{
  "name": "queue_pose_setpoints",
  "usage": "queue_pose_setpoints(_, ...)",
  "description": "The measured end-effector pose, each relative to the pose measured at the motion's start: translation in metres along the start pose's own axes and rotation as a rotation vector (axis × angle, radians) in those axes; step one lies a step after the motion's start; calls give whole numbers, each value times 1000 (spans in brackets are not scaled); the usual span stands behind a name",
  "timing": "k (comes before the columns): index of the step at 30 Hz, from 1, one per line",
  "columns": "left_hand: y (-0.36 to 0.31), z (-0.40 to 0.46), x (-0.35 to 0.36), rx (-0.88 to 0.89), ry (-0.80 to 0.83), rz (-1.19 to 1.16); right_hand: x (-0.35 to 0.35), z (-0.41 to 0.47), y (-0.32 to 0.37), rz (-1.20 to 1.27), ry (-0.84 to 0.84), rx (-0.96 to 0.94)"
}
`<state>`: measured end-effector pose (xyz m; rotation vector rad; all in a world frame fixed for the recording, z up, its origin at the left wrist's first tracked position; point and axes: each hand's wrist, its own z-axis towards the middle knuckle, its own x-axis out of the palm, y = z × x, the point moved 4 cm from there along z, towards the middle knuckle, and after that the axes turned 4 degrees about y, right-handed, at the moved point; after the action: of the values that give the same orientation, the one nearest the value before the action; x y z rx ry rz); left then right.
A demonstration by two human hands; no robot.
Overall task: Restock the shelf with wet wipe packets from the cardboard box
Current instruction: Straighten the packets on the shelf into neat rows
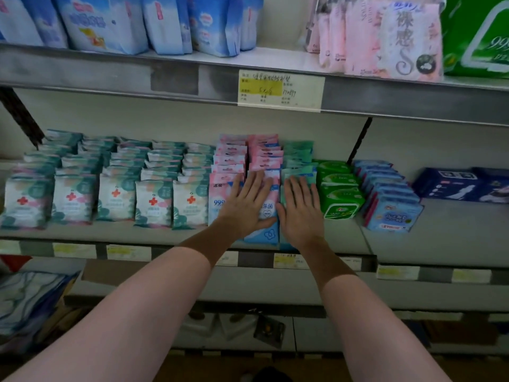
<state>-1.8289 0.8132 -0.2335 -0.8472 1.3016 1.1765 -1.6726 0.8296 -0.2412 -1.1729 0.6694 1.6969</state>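
Wet wipe packets [271,216] stand in rows on the middle shelf [399,241]. Left hand [245,205] presses the pink-blue packet with straight fingers; right hand [301,208] lies flat on the teal packet [297,172] beside it.

The middle shelf [154,235] carries rows of upright packets: white red-cross ones [115,201], pink [228,172], teal [297,161], green [340,194], blue [391,205], and a navy box [451,184].

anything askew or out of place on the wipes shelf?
Mostly tidy. The front pink-and-blue packet under the left hand juts past the neighbouring rows toward the shelf edge. The blue packets at right stand in a slanted row. No spills or damage visible.
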Motion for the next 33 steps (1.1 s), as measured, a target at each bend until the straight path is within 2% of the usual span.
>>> queue_pose_setpoints(10, -2, 1, -1, -37, 25, 55, 0, 3, 0, -26, 35, 5)
queue_pose_setpoints(16, 2, -38, -25, 54, 15, 99, -37, -6, 20, -55, 25, 70)
queue_pose_setpoints(20, 20, -80, -41, 96, 51, 66, -64, -28, 53, -10, 68, 76)
queue_pose_setpoints(26, 37, -105, -70, 30, 96, 30, -87, -50, 79, -7, 111, 90)
queue_pose_setpoints(33, 35, -94, -85, 37, 118, -22, -97, -34, 70, 16, 126, 91)
